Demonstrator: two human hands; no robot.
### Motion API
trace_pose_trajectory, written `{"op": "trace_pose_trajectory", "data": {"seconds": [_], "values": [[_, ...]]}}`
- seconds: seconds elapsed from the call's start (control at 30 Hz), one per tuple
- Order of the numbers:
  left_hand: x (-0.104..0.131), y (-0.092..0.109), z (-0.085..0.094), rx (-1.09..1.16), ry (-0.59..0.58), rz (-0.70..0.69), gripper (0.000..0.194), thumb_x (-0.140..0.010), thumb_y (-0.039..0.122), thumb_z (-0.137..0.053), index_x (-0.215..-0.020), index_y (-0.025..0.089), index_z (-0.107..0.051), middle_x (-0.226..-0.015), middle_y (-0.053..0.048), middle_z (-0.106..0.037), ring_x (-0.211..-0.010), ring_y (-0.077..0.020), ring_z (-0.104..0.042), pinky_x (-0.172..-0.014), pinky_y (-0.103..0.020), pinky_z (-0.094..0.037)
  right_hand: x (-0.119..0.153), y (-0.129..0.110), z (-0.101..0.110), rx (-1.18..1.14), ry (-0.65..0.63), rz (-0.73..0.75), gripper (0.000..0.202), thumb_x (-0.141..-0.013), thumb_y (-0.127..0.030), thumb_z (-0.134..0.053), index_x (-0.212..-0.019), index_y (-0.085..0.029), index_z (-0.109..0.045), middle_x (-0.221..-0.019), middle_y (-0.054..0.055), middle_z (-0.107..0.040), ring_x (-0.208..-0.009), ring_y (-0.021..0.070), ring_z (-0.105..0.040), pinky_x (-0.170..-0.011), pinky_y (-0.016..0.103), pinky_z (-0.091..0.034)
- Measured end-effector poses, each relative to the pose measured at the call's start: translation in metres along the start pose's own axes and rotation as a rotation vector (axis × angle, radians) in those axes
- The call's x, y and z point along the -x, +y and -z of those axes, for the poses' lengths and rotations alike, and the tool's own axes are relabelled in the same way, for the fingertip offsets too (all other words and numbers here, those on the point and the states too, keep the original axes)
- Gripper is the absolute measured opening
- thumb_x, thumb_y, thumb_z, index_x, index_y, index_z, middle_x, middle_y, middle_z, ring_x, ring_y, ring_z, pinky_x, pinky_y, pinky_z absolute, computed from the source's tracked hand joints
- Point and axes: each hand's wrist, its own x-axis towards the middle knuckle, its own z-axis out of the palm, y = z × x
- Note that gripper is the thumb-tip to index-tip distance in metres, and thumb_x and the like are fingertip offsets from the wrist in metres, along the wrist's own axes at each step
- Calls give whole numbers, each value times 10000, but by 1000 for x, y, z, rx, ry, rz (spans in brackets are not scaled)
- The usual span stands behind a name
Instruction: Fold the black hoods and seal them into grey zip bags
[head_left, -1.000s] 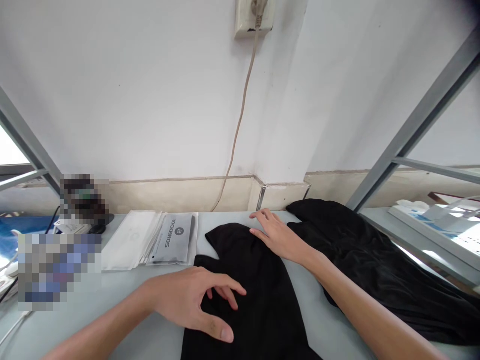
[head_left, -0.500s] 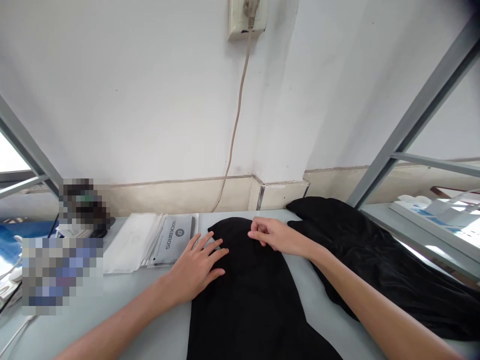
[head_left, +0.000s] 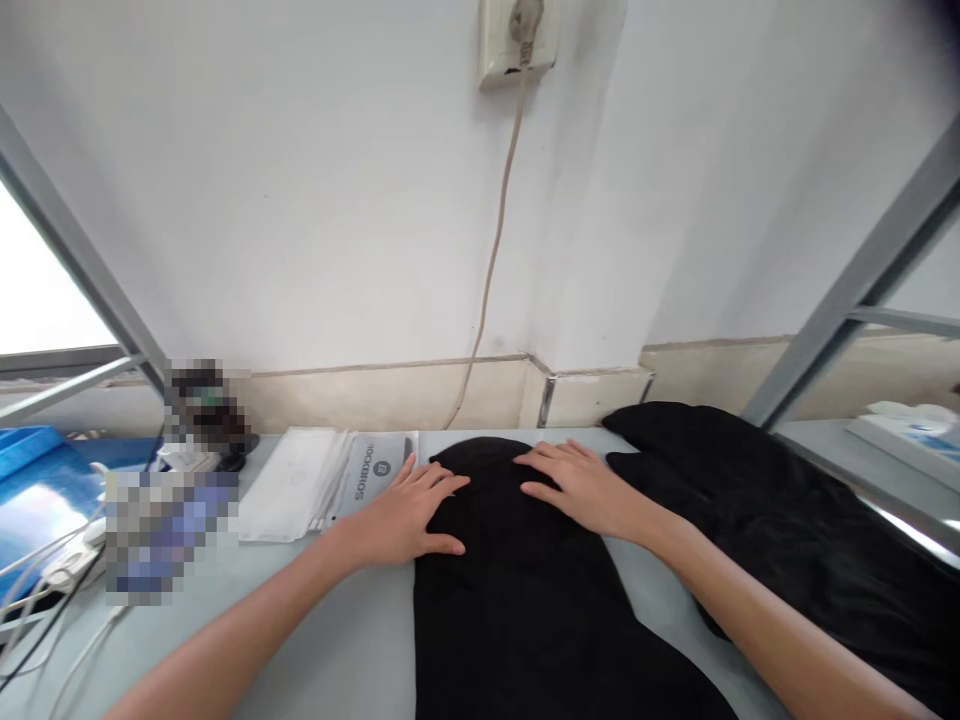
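Note:
A black fabric piece with a rounded top [head_left: 517, 600] lies spread out on the pale table [head_left: 330, 640] in front of me. My left hand [head_left: 409, 510] rests on its upper left edge, fingers stretched out and thumb apart. On the upper right of the same fabric lies my right hand [head_left: 581, 485], palm down with its fingers extended. Neither hand grips anything. The lower end of the fabric runs out of the picture.
More black fabric [head_left: 780, 520] lies at the right. Beyond my left hand are a stack of white plastic pouches [head_left: 289, 485] and a grey ROCKBROS package [head_left: 371, 475]. Cables and a blue bin [head_left: 45, 490] occupy the left. A cord [head_left: 499, 230] hangs from the wall socket [head_left: 495, 45].
My right hand has gone from curled fingers to lying flat on the fabric. My left hand stays spread at the left edge. The whole view has shifted somewhat.

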Motion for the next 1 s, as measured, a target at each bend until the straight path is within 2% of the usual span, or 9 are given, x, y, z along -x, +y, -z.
{"op": "trace_pose_trajectory", "data": {"seconds": [0.1, 0.17, 0.27, 0.37, 0.47, 0.57, 0.67, 0.8, 1.0], "values": [[-12, -1, 11, 87, -33, -1, 753, -960, 691, -597, -1565, 273, -433, -1346, -82, -657, -1303, -291, -603, -1304, -576, -86, -3, 4, -5, 63, 104, -66, 446, -1023, -490, -391, -1195, -216, -698, -1211, 191, -686, -1150, 426, -619, -1086, 633, -348], [-23, -3, 13, 90, -9, 19, 602, -1055, 614, -467, -1531, 245, -475, -1259, -76, -683, -1230, -268, -627, -1260, -522, -256, -4, 8, -9, 81, 146, -110, 430, -1014, -489, -376, -1170, -207, -660, -1213, 218, -662, -1085, 436, -613, -963, 598, -420], [-40, -10, 7, -66, 72, 93, 443, -1117, 412, -367, -1498, 222, -493, -1355, -118, -614, -1255, -285, -587, -1108, -457, -435, -7, 15, -12, 57, 132, -167, 328, -983, -504, -449, -1073, -240, -622, -1031, 153, -701, -951, 380, -639, -838, 499, -468], [-52, -19, -2, -213, 129, 224, 417, -1087, 310, -397, -1461, 157, -498, -1426, -195, -550, -1308, -366, -538, -1077, -537, -421, -11, 23, -13, -23, 78, -233, 260, -955, -507, -507, -964, -263, -595, -822, 64, -696, -778, 298, -651, -718, 411, -477], [-57, -26, -7, -183, 87, 266, 378, -1063, 311, -434, -1370, 131, -564, -1339, -207, -622, -1284, -391, -555, -1063, -569, -414, -16, 29, -11, -137, 57, -273, 323, -962, -559, -488, -971, -256, -600, -942, 68, -736, -785, 253, -664, -724, 378, -499], [-57, -28, -4, -120, 32, 279, 329, -1034, 324, -508, -1291, 148, -613, -1256, -166, -683, -1255, -360, -581, -1058, -517, -425, -21, 30, -8, -236, 13, -265, 383, -937, -591, -504, -1037, -239, -620, -924, 61, -725, -773, 240, -655, -687, 350, -490], [-56, -28, 2, -53, -14, 312, 308, -995, 357, -589, -1219, 152, -646, -1159, -143, -718, -1164, -333, -625, -1015, -466, -446, -21, 28, -2, -290, -41, -230, 349, -891, -579, -564, -885, -236, -622, -769, 21, -651, -710, 228, -600, -650, 336, -438], [-55, -29, 14, 60, -105, 309, 264, -990, 416, -586, -1023, 181, -703, -960, -84, -741, -931, -259, -677, -814, -354, -488, -14, 28, 12, -345, -91, -205, 317, -848, -551, -654, -778, -247, -600, -695, -25, -564, -663, 198, -519, -637, 315, -378], [-55, -32, 26, 175, -190, 301, 213, -938, 380, -654, -880, 187, -723, -809, -18, -717, -668, -166, -623, -580, -269, -428, -6, 30, 22, -460, -151, -240, 299, -786, -492, -759, -700, -233, -636, -541, -63, -470, -526, 146, -431, -537, 291, -306]]}}
